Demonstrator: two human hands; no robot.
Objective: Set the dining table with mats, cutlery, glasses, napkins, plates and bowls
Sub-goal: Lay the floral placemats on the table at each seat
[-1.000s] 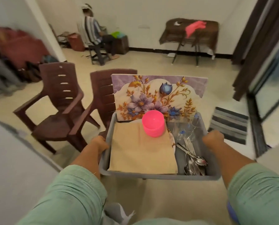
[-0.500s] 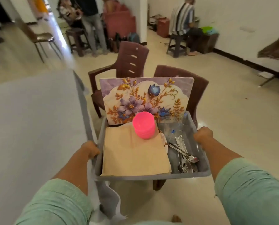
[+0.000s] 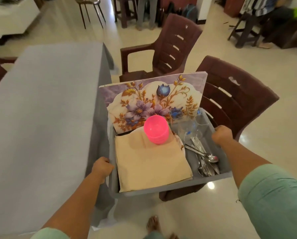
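Note:
I carry a grey tub [image 3: 172, 186] in both hands. My left hand [image 3: 101, 167] grips its left rim and my right hand [image 3: 222, 136] grips its right rim. Inside, floral place mats [image 3: 153, 100] stand upright at the far side. Beige napkins [image 3: 151, 163] lie flat over plates, with a stack of upturned pink bowls [image 3: 156, 129] on them. Clear glasses [image 3: 191, 125] and steel cutlery [image 3: 203, 159] fill the right side. The dining table [image 3: 40, 118], under a grey cloth, is just left of the tub.
Two brown plastic chairs stand beyond the tub, one [image 3: 166, 49] at the table's right side and one [image 3: 234, 99] under the tub's far right. People and stools [image 3: 244, 26] are at the back. My bare foot [image 3: 153, 225] is on the tiled floor below.
I have turned left with the tub, so the grey table now fills the left of the view and lies right beside the tub. Both hands keep their grip.

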